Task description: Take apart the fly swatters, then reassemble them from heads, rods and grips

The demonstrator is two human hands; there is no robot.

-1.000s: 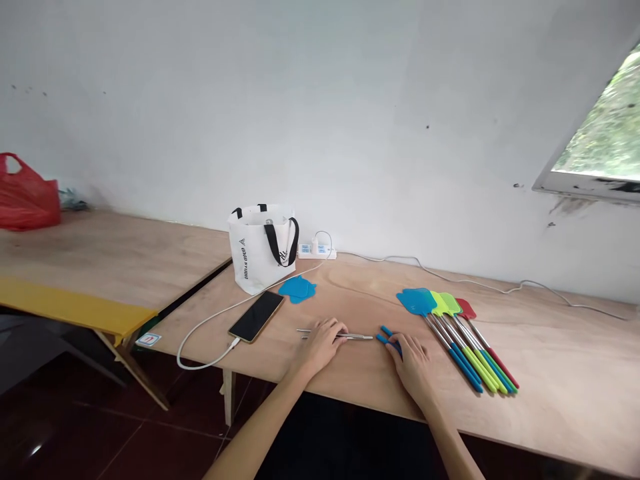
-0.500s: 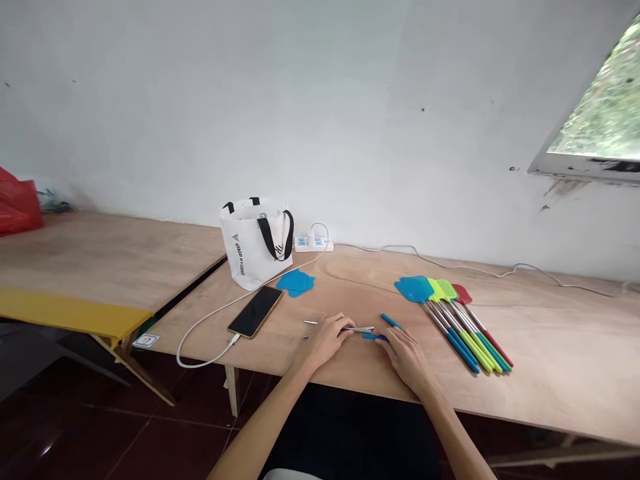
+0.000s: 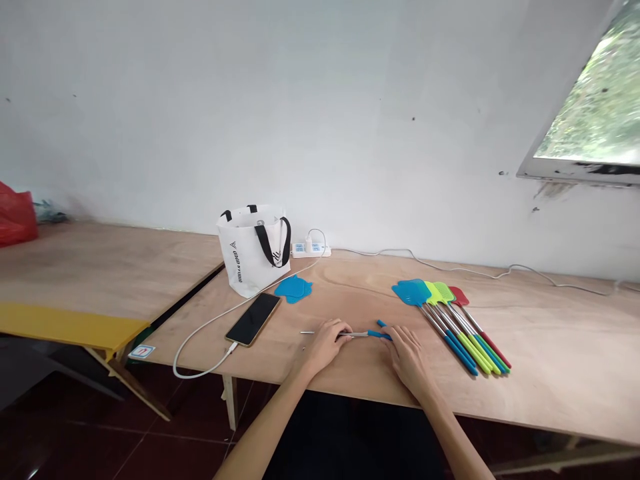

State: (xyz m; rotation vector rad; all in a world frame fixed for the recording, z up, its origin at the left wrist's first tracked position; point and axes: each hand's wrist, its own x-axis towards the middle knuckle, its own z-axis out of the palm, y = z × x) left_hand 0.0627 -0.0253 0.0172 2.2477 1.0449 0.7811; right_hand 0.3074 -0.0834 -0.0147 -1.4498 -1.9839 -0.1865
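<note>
My left hand [image 3: 326, 344] is closed over a thin metal rod [image 3: 359, 335] that lies low over the table and sticks out on both sides of the fingers. My right hand [image 3: 406, 352] is closed on a blue handle sleeve [image 3: 377, 334], whose end meets the rod's right end. How deep the rod sits in it I cannot tell. Another blue sleeve [image 3: 381, 323] pokes out above the right fingertips, mostly hidden. Beyond my left hand lie flat blue fly swatter heads [image 3: 294, 289], overlapping. To my right, several fly swatters [image 3: 453, 323] in blue, yellow-green, green and red lie side by side.
A black phone [image 3: 254, 319] on a white charging cable lies left of my hands. Behind it stand a white tote bag [image 3: 250, 257] and a power strip [image 3: 311, 250] against the wall. Another table [image 3: 125, 257] with a yellow edge adjoins across a gap.
The blue sleeve in my right hand and the metal rod in my left have come together in line, end to end. Before, a small offset lay between them. The view has shifted slightly.
</note>
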